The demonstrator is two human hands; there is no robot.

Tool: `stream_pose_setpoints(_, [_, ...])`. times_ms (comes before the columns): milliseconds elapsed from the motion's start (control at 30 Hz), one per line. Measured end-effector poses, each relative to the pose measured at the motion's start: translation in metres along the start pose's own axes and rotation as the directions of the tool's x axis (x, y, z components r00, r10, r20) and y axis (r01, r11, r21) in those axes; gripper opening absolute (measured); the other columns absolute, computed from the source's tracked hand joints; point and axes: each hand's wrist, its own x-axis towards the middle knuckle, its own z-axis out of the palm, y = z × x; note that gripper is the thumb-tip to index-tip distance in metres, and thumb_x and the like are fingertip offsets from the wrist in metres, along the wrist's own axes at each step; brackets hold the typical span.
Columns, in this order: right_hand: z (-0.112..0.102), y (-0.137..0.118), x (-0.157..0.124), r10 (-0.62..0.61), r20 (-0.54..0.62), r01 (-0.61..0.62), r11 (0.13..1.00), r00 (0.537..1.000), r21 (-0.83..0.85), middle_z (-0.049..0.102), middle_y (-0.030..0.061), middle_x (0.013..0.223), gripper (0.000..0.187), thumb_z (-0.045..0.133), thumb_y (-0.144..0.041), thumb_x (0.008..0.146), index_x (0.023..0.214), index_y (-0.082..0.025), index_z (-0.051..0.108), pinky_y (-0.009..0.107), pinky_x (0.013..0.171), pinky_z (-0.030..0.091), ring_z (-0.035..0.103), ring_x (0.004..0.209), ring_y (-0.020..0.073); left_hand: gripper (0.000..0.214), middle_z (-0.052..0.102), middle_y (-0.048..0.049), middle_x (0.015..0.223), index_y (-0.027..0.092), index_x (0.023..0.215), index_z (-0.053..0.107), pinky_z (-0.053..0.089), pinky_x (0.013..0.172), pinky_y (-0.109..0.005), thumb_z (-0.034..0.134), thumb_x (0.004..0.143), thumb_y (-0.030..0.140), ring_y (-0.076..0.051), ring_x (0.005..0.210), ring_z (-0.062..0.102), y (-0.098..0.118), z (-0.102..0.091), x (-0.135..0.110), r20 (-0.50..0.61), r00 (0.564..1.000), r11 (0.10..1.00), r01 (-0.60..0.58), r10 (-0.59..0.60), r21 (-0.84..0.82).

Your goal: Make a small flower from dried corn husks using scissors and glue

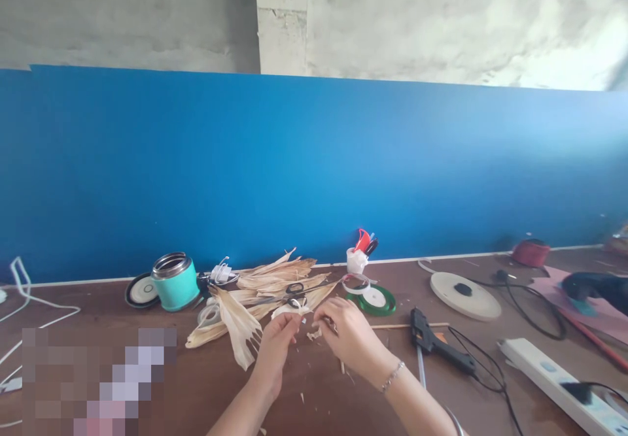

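My left hand is closed in a pinch on a small pale piece of corn husk over the middle of the table. Just to its right, my right hand is raised with curled fingers, a short gap apart from the left. What its fingertips hold, if anything, is hidden. Dried corn husks lie in a pile behind my hands, and a husk with a slit edge lies left of my left hand. Dark-handled scissors rest on the pile. Small husk scraps lie beneath my hands.
A turquoise food jar stands open at the left beside its lid. Behind my right hand are green ribbon and a white cup of pens. Rightward lie a glue gun, a pot lid and a power strip.
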Motion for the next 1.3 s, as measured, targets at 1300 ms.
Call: stream_pose_setpoints(1300, [0.008,-0.002,-0.002,-0.195,-0.205,0.173,0.978,0.959,-0.118,0.06,-0.0005,0.071,0.016,0.051,-0.005,0.076,0.069,-0.019,0.051,0.028,0.067,0.026,0.049,0.07,0.0154,0.028,0.053,-0.0015,0.073,0.02,0.068,0.061,0.037,0.06,-0.026,0.046,0.084,0.039,-0.017,0.067,0.047,0.023,0.006,-0.011,0.194,0.925,0.806,-0.379,0.326,0.455])
